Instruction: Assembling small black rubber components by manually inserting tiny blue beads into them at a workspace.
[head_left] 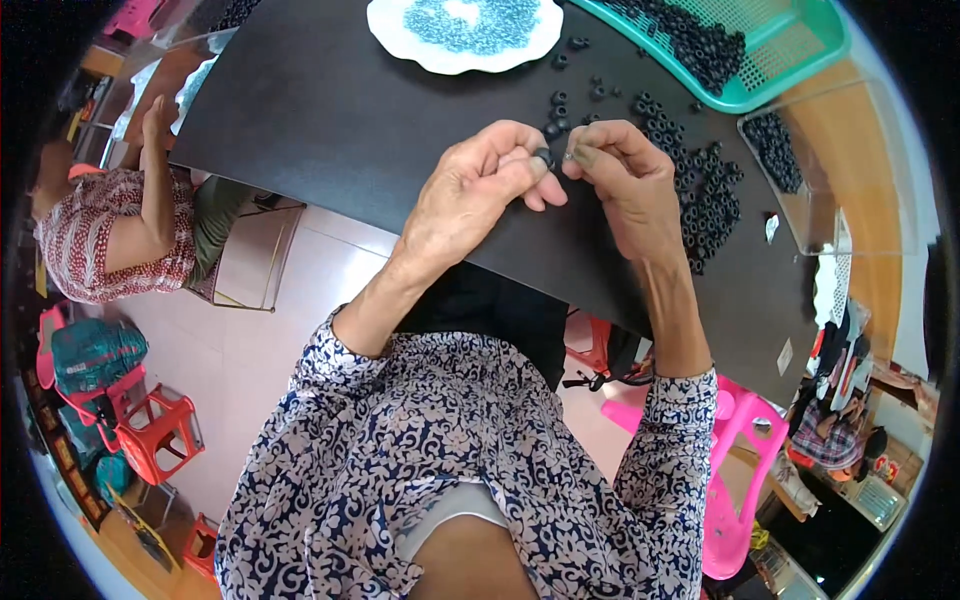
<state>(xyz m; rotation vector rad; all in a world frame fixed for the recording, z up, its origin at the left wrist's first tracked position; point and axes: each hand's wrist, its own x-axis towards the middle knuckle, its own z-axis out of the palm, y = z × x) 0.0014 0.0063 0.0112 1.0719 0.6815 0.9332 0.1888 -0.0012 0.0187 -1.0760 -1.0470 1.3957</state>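
Observation:
Above the dark table [330, 130], my left hand [465, 195] pinches a small black ring-shaped piece [543, 157] between thumb and forefinger. Close beside it on the right, my right hand [635, 190] has thumb and forefinger pressed together; what they hold, if anything, is too small to make out. Many loose black ring-shaped pieces [712, 215] lie on the table around and to the right of my right hand. Beyond my hands stands a white scalloped plate [465, 62] covered with tiny light-blue bits.
A green basket [748, 100] with more black pieces sits at the far right. Near it is a clear plastic box [850, 190] containing black parts. Another person [120, 230] sits at the left. Red stools [160, 435] and a pink chair [735, 500] stand on the floor.

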